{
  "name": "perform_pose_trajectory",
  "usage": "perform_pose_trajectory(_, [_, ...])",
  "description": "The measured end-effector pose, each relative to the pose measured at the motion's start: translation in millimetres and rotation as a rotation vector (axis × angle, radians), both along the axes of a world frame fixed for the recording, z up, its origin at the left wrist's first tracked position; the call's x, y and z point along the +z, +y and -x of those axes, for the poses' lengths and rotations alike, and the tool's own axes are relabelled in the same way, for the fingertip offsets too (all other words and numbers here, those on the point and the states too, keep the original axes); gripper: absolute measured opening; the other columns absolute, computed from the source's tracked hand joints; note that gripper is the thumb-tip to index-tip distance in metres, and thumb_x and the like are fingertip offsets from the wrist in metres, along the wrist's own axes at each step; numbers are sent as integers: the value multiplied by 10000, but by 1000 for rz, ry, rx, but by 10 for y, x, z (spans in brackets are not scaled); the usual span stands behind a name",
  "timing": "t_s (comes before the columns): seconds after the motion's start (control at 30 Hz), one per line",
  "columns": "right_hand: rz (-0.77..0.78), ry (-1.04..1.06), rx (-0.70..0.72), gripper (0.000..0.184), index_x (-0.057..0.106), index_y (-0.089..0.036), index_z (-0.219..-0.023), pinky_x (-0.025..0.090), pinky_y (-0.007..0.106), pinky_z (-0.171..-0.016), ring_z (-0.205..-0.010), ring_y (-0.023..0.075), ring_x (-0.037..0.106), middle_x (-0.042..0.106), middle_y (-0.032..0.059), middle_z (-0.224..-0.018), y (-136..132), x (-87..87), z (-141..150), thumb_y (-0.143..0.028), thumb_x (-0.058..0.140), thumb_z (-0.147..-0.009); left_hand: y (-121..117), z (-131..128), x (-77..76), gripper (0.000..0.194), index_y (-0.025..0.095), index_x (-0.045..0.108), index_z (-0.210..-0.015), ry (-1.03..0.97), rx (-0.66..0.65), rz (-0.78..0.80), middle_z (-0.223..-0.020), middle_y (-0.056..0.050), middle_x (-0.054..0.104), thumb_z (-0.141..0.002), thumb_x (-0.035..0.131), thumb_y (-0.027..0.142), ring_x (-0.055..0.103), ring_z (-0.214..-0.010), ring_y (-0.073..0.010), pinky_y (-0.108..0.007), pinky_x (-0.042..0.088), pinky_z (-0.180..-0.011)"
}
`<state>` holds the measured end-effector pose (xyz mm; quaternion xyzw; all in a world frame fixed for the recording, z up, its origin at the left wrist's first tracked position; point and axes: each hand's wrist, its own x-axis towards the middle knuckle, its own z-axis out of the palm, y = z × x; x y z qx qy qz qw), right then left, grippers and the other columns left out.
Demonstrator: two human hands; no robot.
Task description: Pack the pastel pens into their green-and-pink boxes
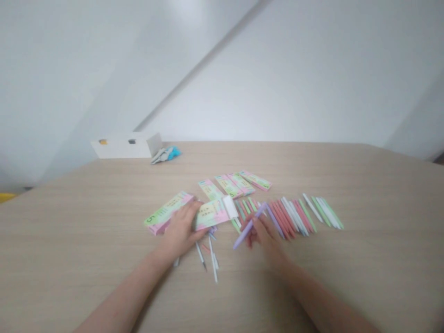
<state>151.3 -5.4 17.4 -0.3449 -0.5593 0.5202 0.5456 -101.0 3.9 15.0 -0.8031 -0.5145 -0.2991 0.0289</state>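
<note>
My left hand (182, 230) is closed around the near end of a slim pink and green pen box (212, 213), whose white flap (230, 207) stands open toward the right. In my right hand (262, 233) a purple pen (250, 226) is pinched, held aslant above the table near that flap. Beside my right hand, several red, white, green and purple pens (289, 217) lie in a loose row. White thin sticks, perhaps refills (212, 258), are scattered below the box in my left hand.
A larger pink and green box (167, 213) lies left of my left hand. Several flat boxes (229, 185) lie farther back. At the back left stand a white carton (125, 145) and a crumpled grey and blue item (166, 154), before the white wall (277, 74).
</note>
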Motion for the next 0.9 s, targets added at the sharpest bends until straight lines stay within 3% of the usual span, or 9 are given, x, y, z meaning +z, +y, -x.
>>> perform_pose_trajectory(0.13, [-39, 102, -115, 320, 563, -185, -809, 429, 224, -434, -475, 115, 531, 567, -18, -580, 41, 90, -99, -477, 459, -886, -18, -36, -3, 629, 243, 342, -1363, 28, -22, -6, -1338, -125, 455, -807, 595, 392, 397, -1258, -305, -466, 363, -1007])
perform_pose_trajectory(0.33, [-77, 151, -304, 266, 577, -203, -939, 486, 241, -507, -645, 150, 633, 645, 17, -785, 84, 103, -168, -450, 551, -843, -13, -64, -23, 648, 269, 360, -1374, 24, -53, 6, -1269, -103, 507, -791, 614, 393, 460, -1190, -297, -448, 390, -984])
perform_pose_trajectory(0.67, [-147, -73, -398, 275, 538, -199, -971, 507, 238, -515, -614, 142, 640, 668, 25, -791, 41, 140, -132, -449, 549, -856, 7, -39, -20, 612, 270, 398, -1354, 57, -71, -13, -1234, -100, 537, -796, 604, 418, 486, -1162, -301, -455, 397, -972])
perform_pose_trajectory(0.8, [-175, -174, -370, 260, 543, -187, -946, 511, 234, -532, -583, 128, 628, 664, 21, -752, 11, 117, -94, -438, 514, -882, 23, -17, -41, 608, 269, 403, -1350, 73, -68, -15, -1257, -95, 534, -797, 599, 431, 478, -1176, -302, -450, 401, -961])
perform_pose_trajectory(0.9, [-145, -136, -331, 282, 528, -188, -952, 513, 236, -513, -572, 131, 630, 664, 23, -758, 15, 84, -61, -459, 509, -878, 49, 25, -64, 628, 264, 397, -1357, 66, 5, -47, -1293, -103, 516, -789, 602, 437, 466, -1190, -314, -472, 391, -968])
